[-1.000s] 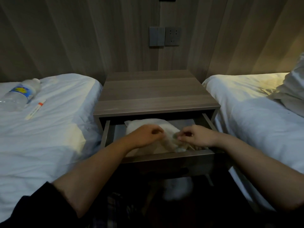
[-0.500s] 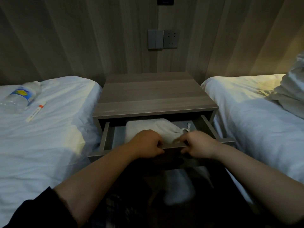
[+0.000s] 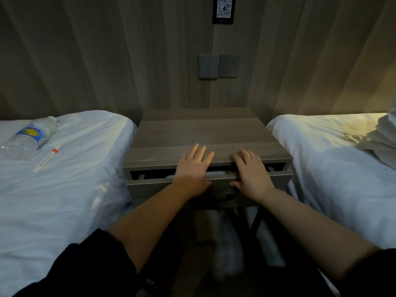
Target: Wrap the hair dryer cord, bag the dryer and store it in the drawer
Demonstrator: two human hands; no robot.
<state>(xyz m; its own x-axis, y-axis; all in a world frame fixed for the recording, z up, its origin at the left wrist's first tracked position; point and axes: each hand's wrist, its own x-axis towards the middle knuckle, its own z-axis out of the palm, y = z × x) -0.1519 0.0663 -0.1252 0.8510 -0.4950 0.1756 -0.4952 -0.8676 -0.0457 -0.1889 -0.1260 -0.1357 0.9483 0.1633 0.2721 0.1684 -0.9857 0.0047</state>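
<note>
The wooden nightstand point(image 3: 205, 129) stands between two beds. Its drawer point(image 3: 150, 185) is pushed nearly in, leaving only a narrow dark gap under the top. A pale sliver of the cloth bag point(image 3: 216, 173) shows in that gap between my hands; the dryer itself is hidden. My left hand point(image 3: 194, 170) lies flat on the drawer front with fingers spread over the nightstand's edge. My right hand point(image 3: 250, 170) rests the same way just to its right, thumb under the drawer's top rim. Neither hand holds anything.
A plastic water bottle point(image 3: 30, 136) and a thin white tube point(image 3: 48, 157) lie on the left bed point(image 3: 64, 189). The right bed point(image 3: 332, 168) has a crumpled cover at its far end. A switch and socket point(image 3: 218, 65) sit on the wall panel behind.
The drawer was wide open with the bag showing; both hands let go of the bag, moved to the drawer front and pushed it almost shut.
</note>
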